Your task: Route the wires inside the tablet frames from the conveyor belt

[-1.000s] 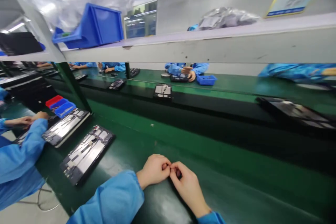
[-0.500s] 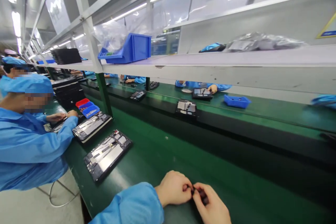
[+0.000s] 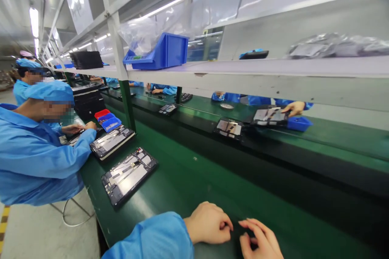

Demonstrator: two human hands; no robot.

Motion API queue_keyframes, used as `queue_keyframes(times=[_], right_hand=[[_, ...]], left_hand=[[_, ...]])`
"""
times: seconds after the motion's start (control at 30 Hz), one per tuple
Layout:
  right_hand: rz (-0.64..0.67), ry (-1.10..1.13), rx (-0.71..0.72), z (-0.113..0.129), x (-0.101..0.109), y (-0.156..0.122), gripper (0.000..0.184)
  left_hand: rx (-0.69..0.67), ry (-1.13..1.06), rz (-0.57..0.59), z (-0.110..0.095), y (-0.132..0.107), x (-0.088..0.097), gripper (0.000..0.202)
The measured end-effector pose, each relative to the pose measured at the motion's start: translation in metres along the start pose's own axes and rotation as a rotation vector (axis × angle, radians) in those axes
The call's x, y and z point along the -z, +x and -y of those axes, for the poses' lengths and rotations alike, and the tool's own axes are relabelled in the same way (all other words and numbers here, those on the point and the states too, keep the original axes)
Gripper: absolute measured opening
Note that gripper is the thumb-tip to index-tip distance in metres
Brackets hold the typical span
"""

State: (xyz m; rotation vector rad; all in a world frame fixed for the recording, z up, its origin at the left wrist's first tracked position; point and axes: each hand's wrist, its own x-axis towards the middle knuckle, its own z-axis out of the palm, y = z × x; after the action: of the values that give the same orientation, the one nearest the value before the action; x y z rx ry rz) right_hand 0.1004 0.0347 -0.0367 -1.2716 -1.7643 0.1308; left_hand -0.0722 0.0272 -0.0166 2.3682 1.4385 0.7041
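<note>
My left hand [image 3: 209,223] is low over the green workbench [image 3: 176,186], its fingers curled and the thumb close to the index finger. Whatever may be in that pinch is too small or hidden to make out. To its right, my right hand [image 3: 261,240] has its fingers bent but apart, and I see nothing in it. A small gap separates the two hands. Left of them lies an opened tablet [image 3: 130,176], its battery and circuit parts facing up.
At the left, a co-worker in blue [image 3: 39,149] bends over the bench beside another opened tablet [image 3: 113,142] and small parts bins [image 3: 111,124]. Across the dark belt [image 3: 273,158], another person's hand [image 3: 294,108] holds a tablet [image 3: 270,116]. A shelf [image 3: 231,83] with a blue bin [image 3: 173,50] spans above.
My hands have come apart from touching around a small dark thing; the right one has opened and moved right. Across the belt, a person's tablet has come nearer and right. The view has shifted.
</note>
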Motion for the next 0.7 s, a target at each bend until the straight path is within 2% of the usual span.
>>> queue_keyframes(times=[0.27,0.4,0.57,0.7], right_hand=[[0.025,0.117,-0.036,0.001,-0.002,0.001,0.020],[0.072,0.196,-0.106,0.015,0.005,0.001,0.017],[0.035,0.249,-0.138,0.037,0.014,-0.001,0.029],[0.005,0.258,-0.149,0.037,0.013,-0.006,0.037]], left_hand=[[0.015,-0.028,0.000,0.001,0.001,0.002,0.021],[0.065,-0.075,-0.003,-0.006,0.000,0.008,0.021],[0.077,-0.151,0.036,-0.015,-0.005,0.014,0.024],[0.022,-0.153,0.092,-0.005,-0.007,0.007,0.024]])
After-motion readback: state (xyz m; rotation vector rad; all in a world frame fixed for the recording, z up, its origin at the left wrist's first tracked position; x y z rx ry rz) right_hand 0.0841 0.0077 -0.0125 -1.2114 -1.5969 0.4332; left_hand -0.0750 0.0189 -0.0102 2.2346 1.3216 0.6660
